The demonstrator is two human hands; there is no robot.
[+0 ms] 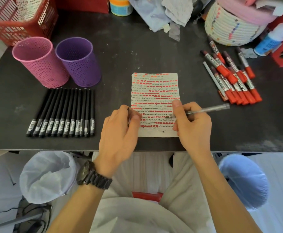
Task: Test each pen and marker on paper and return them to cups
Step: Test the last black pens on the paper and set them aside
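Observation:
A sheet of paper (155,91) covered with red marks and black scribbles lies at the table's middle. My right hand (192,125) grips a clear pen (208,109), its tip just above the paper's lower right. My left hand (120,132) pinches a thin dark piece, probably the pen's cap (129,115), at the paper's left edge. A pink cup (40,63) and a purple cup (78,63) stand at the left and look empty. Several black pens (62,113) lie in a row before them. Several red markers (233,76) are piled at the right.
A red mesh basket (20,19) stands at the back left and a white woven basket (229,26) at the back right, with a blue-labelled bottle (270,41) beside it. Crumpled cloths lie at the back. Bagged bins sit below the table's front edge (53,150).

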